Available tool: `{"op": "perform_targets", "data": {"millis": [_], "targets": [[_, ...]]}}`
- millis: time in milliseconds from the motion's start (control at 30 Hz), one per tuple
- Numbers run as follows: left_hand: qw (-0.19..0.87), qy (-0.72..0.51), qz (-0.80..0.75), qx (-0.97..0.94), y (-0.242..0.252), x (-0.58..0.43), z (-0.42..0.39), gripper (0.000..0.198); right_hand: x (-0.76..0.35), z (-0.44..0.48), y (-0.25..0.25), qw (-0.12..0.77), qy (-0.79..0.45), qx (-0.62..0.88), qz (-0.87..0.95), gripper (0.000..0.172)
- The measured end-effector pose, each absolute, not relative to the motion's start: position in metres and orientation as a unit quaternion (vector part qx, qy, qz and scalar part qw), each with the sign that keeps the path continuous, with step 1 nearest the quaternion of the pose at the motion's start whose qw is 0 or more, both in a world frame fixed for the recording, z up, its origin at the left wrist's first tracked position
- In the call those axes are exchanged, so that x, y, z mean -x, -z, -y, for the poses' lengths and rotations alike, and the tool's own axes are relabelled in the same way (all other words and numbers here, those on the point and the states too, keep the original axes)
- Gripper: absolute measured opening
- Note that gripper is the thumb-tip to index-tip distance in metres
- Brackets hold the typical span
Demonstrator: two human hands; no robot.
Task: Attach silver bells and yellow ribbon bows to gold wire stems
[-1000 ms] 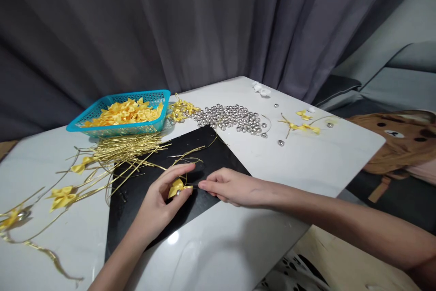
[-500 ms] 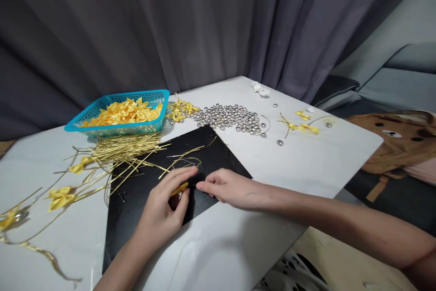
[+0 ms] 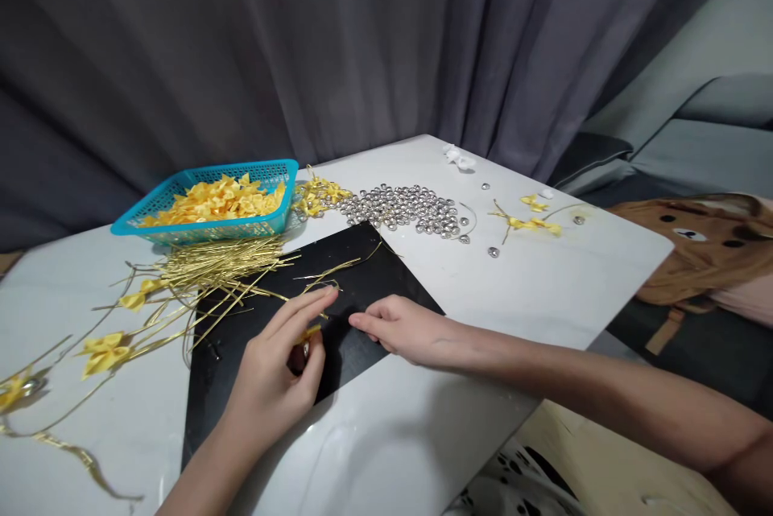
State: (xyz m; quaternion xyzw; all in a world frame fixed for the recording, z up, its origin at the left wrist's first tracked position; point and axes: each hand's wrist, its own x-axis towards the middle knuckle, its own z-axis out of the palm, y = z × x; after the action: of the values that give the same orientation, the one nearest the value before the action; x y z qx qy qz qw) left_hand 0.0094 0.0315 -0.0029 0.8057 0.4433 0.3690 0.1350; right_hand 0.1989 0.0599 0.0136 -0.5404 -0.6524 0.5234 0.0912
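Note:
My left hand [image 3: 274, 375] rests on the black mat [image 3: 362, 282] and pinches a small yellow bow [image 3: 309, 332], mostly hidden under the fingers. A thin gold wire [image 3: 329, 274] runs from the bow across the mat. My right hand [image 3: 402, 329] lies beside it on the mat, fingertips pointing at the bow, and whether they touch the wire is unclear.
A turquoise basket [image 3: 208, 206] of yellow bows stands at the back left. A bundle of gold wires [image 3: 221, 262] lies in front of it. Silver beads [image 3: 404, 208] are heaped at the back. Finished yellow bows on wires [image 3: 105, 347] lie left, others [image 3: 531, 222] right.
My left hand has rolled palm-down over the bow, which was plainly visible a second ago. The right hand has stayed almost still.

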Motion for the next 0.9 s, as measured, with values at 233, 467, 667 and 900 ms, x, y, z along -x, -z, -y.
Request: {"op": "perform_targets", "data": {"millis": [233, 467, 667, 900], "targets": [[0.303, -0.388, -0.5, -0.713, -0.002, 0.002, -0.041, 0.036, -0.208, -0.057, -0.018, 0.15, -0.583, 0.562, 0.567, 0.045], [0.386, -0.444, -0.534, -0.607, 0.001, 0.001, -0.048, 0.028, -0.196, -0.081, -0.02, 0.312, -0.597, 0.46, 0.579, 0.048], [0.314, -0.462, -0.548, -0.622, 0.005, 0.005, -0.051, 0.033, -0.176, -0.1, -0.024, 0.222, -0.591, 0.422, 0.65, 0.027], [0.148, -0.383, -0.521, -0.749, -0.003, 0.029, -0.056, 0.025, -0.209, -0.123, -0.036, 0.145, -0.553, 0.399, 0.717, 0.022]]}}
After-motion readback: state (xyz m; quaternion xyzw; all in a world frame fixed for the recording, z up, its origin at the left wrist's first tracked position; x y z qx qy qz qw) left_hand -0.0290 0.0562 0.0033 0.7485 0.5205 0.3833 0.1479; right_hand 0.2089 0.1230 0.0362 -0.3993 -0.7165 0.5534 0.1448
